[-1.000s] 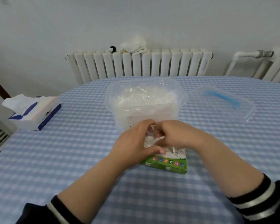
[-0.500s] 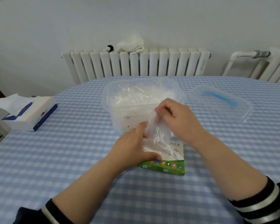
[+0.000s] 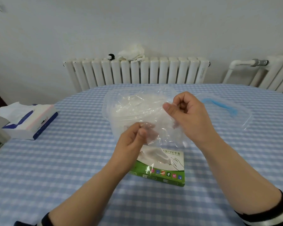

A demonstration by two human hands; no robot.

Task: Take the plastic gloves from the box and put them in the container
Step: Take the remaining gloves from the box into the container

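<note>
My table [image 3: 59, 168] — blue-checked cloth
Green box [image 3: 163, 170] near my edge; clear container [image 3: 121, 115] behind it; lid [image 3: 232, 115] right, tissue box [image 3: 31, 123] far left.

Thin glossy clear plastic glove [image 3: 160, 121]; glossy printed cardboard box [image 3: 163, 168]; matt checked cloth [image 3: 55, 168].

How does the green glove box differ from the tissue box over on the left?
The green glove box lies flat near the hands, while the tissue box sits apart at the table's left edge. The glove box is green and white with a hand drawing; the tissue box is white and blue. A white tissue sticks up from the tissue box. Both rest on the checked tablecloth.
</note>
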